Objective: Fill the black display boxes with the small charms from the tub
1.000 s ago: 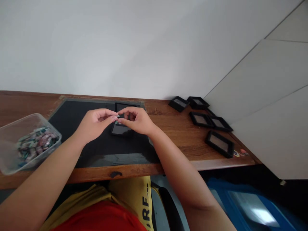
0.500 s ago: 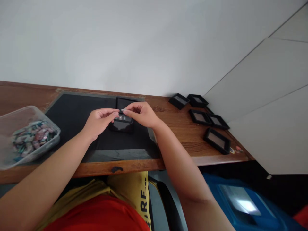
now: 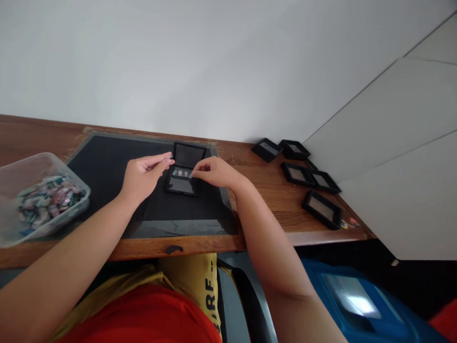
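A small black case (image 3: 183,185) lies with its lid (image 3: 190,155) raised on the dark mat. Across its middle runs a row of small pale and greenish pieces (image 3: 180,173). At the right end of this row, my right hand (image 3: 214,171) pinches a small whitish piece (image 3: 191,176) between thumb and fingertips. My left hand (image 3: 143,174) is held to the left of the case, closed in a pinch on a thin pale sliver (image 3: 169,157) too small to name.
A clear plastic tub (image 3: 84,205) of colourful small pieces (image 3: 50,200) stands at the left. Several black window boxes (image 3: 322,208) are set out on the wooden table (image 3: 257,190) at the right. The dark mat (image 3: 117,152) reaches almost to the front edge. A white wall rises behind.
My hands, close together over the case before, have parted. The right has come down to the row's right end with the whitish piece; the left has drawn back left, uncovering the case.
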{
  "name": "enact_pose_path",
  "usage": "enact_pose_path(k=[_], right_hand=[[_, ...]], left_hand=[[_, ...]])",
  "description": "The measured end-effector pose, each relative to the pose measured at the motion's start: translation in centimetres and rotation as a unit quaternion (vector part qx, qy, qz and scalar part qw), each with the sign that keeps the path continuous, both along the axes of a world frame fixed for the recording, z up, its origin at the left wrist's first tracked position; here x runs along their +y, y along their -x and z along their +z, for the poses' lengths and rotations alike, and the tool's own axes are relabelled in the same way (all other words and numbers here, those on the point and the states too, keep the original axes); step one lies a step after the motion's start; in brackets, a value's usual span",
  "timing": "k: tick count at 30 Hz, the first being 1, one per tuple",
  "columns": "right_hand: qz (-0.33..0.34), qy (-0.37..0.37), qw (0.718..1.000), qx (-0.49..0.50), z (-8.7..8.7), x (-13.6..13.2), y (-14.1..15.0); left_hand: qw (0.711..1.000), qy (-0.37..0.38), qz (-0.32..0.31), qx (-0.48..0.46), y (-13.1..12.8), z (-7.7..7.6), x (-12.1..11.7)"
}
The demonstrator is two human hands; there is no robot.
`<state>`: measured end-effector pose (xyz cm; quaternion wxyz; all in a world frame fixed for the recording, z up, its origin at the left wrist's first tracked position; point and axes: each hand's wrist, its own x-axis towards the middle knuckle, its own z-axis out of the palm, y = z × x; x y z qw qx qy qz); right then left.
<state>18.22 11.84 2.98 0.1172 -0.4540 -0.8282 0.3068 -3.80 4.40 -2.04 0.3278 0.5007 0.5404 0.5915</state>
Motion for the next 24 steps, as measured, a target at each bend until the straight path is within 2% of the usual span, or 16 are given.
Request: enact_pose_path(k=[13, 24], right_hand=[[-0.013, -0.074, 0.995, -0.058, 0.0, -0.6, 1.1], [-0.032, -0.1, 0.994, -0.026, 0.8, -1.0, 0.5]], left_hand=[[0.991, -0.045, 0.052, 0.119, 0.2, 0.3, 0.0], [0.985, -0.091, 0.063, 0.13, -0.2, 0.6, -0.5]])
